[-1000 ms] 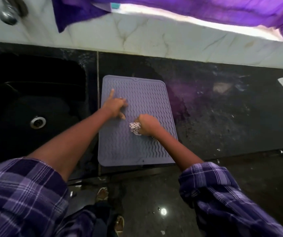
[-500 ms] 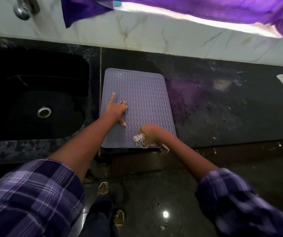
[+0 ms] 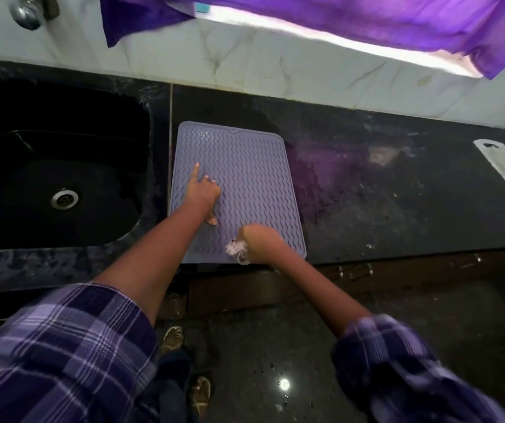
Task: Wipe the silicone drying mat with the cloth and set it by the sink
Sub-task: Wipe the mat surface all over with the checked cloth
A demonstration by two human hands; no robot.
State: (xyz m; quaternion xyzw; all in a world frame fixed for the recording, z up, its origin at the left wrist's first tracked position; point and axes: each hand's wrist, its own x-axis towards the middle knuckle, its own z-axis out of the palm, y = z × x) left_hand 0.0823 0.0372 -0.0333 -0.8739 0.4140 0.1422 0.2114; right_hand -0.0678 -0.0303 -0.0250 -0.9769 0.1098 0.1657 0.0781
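Observation:
A grey-lilac silicone drying mat with a wavy ribbed surface lies flat on the black counter, just right of the sink. My left hand presses down on the mat's left half, index finger stretched out and thumb spread. My right hand is closed around a small bunched white patterned cloth at the mat's near edge, right of centre. Most of the cloth is hidden inside the fist.
The black counter runs to the right, with a white flat utensil near its far right end. A tap hangs over the sink. Purple fabric hangs above the marble backsplash. Below the counter edge, feet in sandals stand on the dark floor.
My right hand has dragged the cloth from the middle of the mat down to its near edge. My left hand has stayed pressed on the mat's left half.

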